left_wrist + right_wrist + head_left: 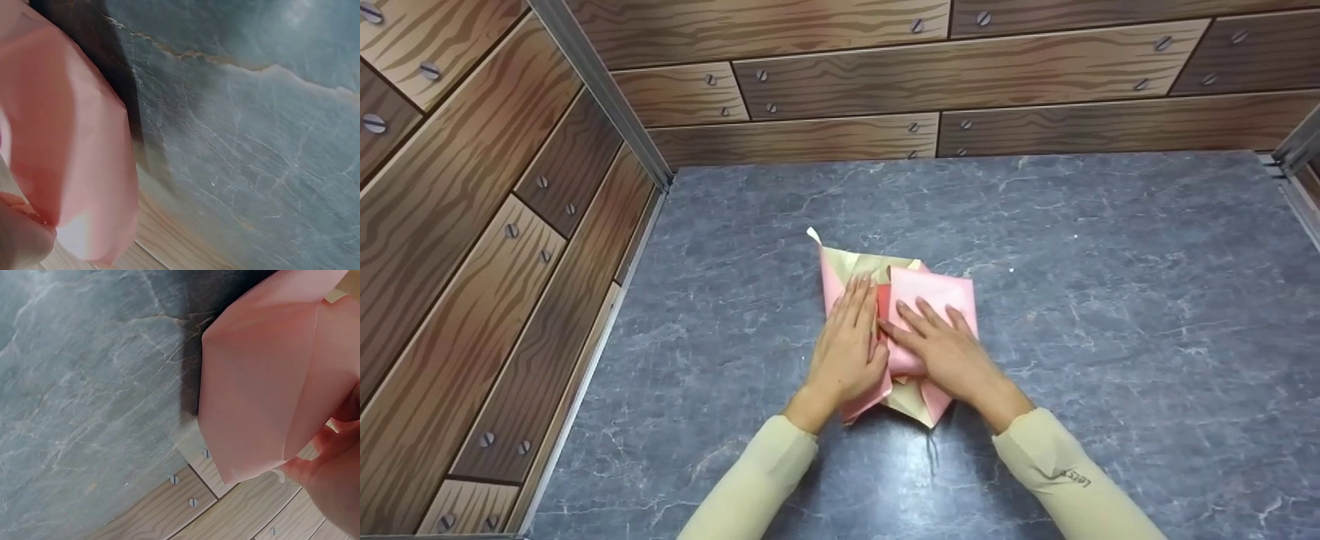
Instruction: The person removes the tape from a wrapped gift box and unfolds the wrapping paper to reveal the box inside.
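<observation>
Pink paper (pixel 937 283) with a pale yellow inner side lies in the middle of the table, folded over a red item (pixel 883 296) that shows as a narrow strip. Across the left flap rests my left hand (pixel 846 352), fingers straight and close together. My right hand (pixel 952 358) presses on the right flap with its fingers spread. Loose paper ends stick out at the far and near sides. The left wrist view has the paper's pink side (pixel 98 146) beside part of the hand; in the right wrist view the pink paper (pixel 253 388) shows creased folds.
The grey marbled table (pixel 1110 337) extends around the paper. Wood-patterned panels (pixel 960 64) stand at the back, and more panels (pixel 495 262) line the left side. Metal frame edges (pixel 607 82) run along the corners. Small white specks (pixel 1011 270) lie right of the paper.
</observation>
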`<act>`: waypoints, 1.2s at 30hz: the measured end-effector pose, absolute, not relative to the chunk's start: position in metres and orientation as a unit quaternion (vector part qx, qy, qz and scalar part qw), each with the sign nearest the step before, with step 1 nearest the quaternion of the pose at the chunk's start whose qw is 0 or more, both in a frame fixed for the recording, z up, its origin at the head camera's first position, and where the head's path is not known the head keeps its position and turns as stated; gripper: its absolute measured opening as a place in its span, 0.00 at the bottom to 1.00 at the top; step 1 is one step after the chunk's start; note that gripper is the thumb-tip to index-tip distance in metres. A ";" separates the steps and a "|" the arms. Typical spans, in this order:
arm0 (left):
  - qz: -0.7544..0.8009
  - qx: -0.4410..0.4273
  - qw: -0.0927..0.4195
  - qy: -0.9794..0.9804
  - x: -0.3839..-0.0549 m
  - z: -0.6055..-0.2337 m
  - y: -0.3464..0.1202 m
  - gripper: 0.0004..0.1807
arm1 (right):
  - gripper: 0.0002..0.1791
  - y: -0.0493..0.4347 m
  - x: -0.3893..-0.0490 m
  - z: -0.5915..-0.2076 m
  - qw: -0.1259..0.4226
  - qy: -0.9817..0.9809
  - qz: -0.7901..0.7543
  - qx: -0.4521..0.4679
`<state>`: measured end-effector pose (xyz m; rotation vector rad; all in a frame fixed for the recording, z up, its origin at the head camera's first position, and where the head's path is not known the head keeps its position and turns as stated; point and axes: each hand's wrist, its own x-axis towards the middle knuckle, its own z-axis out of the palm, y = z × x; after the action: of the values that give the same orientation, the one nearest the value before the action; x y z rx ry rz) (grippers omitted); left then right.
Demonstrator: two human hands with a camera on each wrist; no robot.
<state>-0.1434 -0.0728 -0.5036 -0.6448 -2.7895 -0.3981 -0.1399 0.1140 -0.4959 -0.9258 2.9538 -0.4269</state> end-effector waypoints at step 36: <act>-0.151 -0.210 0.102 -0.961 -0.138 -0.510 -0.087 0.42 | 0.24 0.139 -0.129 -0.508 -0.048 0.935 -0.207 -0.283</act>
<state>-0.1376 -0.0871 -0.5098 -0.6199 -2.8368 -0.4456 -0.1291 0.1393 -0.5077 -0.9182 3.0317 -0.6699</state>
